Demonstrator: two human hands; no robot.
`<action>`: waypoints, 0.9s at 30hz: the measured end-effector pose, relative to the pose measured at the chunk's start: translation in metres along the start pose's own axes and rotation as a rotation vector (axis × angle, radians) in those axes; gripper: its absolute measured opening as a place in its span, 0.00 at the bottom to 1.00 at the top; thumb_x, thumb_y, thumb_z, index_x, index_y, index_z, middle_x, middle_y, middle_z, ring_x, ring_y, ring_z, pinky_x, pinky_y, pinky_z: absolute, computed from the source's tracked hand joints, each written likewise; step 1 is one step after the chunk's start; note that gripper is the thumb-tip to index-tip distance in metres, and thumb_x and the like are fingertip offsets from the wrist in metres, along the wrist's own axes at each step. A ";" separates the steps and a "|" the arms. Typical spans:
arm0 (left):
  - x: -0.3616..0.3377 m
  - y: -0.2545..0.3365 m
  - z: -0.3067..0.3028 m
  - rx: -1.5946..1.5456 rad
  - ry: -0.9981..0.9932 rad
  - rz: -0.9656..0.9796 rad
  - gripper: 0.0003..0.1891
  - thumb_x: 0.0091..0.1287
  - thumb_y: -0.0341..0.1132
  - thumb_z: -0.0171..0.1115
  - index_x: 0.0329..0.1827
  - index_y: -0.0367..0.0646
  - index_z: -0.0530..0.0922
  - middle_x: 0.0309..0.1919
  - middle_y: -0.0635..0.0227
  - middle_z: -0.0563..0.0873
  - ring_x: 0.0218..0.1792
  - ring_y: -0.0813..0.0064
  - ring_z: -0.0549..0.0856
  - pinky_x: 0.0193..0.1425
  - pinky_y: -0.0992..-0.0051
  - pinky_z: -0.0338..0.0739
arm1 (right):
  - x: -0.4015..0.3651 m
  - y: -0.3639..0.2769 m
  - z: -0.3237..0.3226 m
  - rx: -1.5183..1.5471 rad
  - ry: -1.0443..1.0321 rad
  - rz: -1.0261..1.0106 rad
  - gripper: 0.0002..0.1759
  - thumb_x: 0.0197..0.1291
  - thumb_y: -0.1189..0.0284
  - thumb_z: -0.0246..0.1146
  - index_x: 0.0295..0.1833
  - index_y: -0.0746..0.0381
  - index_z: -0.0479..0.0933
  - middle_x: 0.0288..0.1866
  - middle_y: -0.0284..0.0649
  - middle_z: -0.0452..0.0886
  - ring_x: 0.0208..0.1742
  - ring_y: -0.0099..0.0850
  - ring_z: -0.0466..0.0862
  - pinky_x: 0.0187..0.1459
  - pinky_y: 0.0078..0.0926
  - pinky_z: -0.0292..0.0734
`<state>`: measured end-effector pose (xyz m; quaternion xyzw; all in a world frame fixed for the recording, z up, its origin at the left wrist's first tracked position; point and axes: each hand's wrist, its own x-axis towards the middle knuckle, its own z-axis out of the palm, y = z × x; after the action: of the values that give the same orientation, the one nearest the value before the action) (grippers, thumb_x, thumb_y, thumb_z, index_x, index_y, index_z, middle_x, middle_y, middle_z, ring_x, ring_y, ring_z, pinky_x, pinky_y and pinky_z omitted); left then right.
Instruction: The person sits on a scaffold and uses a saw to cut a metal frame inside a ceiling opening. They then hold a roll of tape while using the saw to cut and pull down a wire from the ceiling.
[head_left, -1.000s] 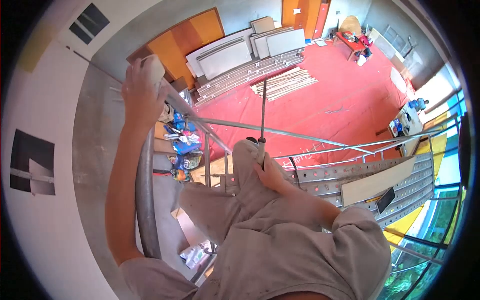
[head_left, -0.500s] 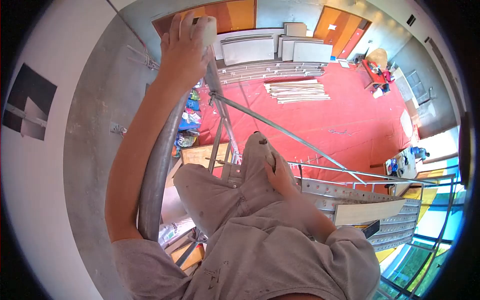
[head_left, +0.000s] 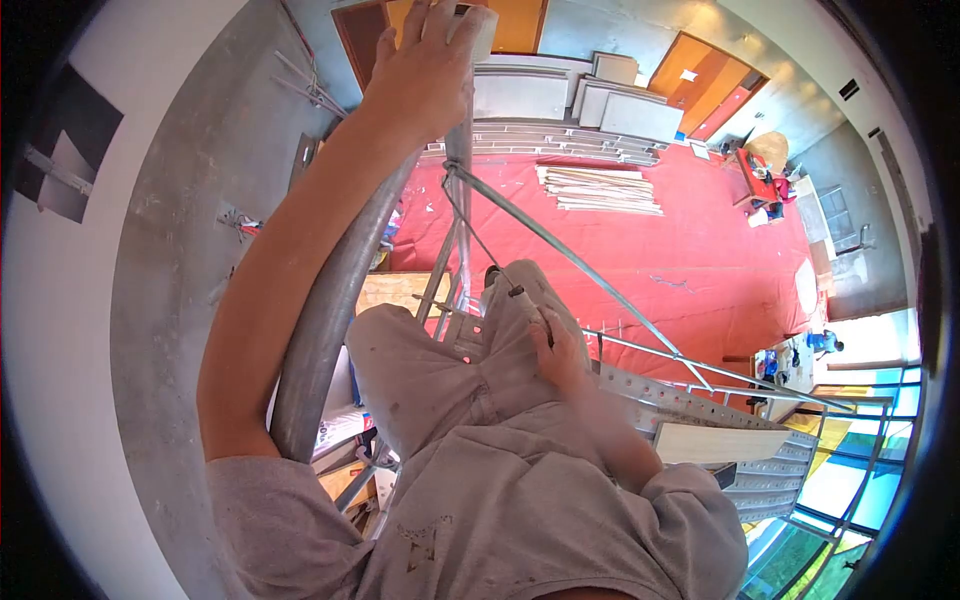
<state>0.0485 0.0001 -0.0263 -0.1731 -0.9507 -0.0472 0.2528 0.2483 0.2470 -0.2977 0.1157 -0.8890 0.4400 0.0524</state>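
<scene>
At the top of the view my left hand (head_left: 425,80) rests over the upper scaffold pipe, fingers curled round a whitish block-like piece (head_left: 483,35) beside it. What this piece is I cannot tell. My left forearm lies along the thick grey scaffold pipe (head_left: 345,280). Low over my lap, my right hand (head_left: 560,350) is closed round a tool with a pale handle (head_left: 532,312) and a dark collar. From the collar a thin dark shaft or edge-on blade points up and left. My dusty trousers (head_left: 420,370) are behind the tool.
A thin diagonal scaffold brace (head_left: 560,255) crosses ahead. On my right a perforated metal platform (head_left: 770,480) carries a pale board (head_left: 715,443). Far below, the red floor (head_left: 480,215) holds a stack of pale strips (head_left: 600,190). Panels (head_left: 640,118) lean by the far wall.
The view has shifted, and my left hand appears further right and higher. The tool in my right hand has turned, so its thin shaft or blade edge now shows.
</scene>
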 end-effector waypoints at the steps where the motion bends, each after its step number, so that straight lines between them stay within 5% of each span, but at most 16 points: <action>1: 0.001 0.001 0.000 -0.004 -0.002 -0.009 0.40 0.59 0.32 0.65 0.75 0.45 0.57 0.71 0.48 0.60 0.75 0.42 0.56 0.73 0.44 0.57 | 0.002 -0.003 -0.003 0.016 -0.010 0.026 0.22 0.67 0.63 0.60 0.62 0.64 0.74 0.51 0.59 0.82 0.50 0.59 0.82 0.50 0.48 0.77; 17: 0.001 -0.003 0.005 -0.051 0.074 0.043 0.38 0.60 0.36 0.67 0.73 0.47 0.59 0.72 0.51 0.61 0.75 0.44 0.57 0.76 0.47 0.55 | -0.001 0.001 -0.005 0.089 0.070 0.063 0.19 0.65 0.65 0.62 0.57 0.63 0.77 0.43 0.55 0.83 0.43 0.56 0.83 0.42 0.46 0.78; 22: 0.002 -0.010 0.013 -0.006 0.200 0.187 0.40 0.56 0.32 0.71 0.73 0.52 0.62 0.70 0.60 0.65 0.73 0.52 0.62 0.73 0.48 0.62 | -0.001 -0.002 -0.005 0.100 -0.003 0.150 0.18 0.65 0.65 0.61 0.57 0.63 0.76 0.44 0.55 0.84 0.45 0.56 0.83 0.44 0.46 0.78; 27: 0.003 -0.011 0.012 0.022 0.170 0.180 0.41 0.57 0.32 0.71 0.74 0.53 0.60 0.70 0.60 0.65 0.74 0.53 0.62 0.74 0.49 0.62 | 0.002 0.000 -0.003 0.079 0.074 0.028 0.19 0.65 0.66 0.62 0.57 0.64 0.76 0.44 0.56 0.84 0.44 0.54 0.84 0.43 0.43 0.79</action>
<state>0.0369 -0.0074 -0.0351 -0.2504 -0.9069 -0.0282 0.3376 0.2462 0.2493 -0.2955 0.0890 -0.8699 0.4794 0.0744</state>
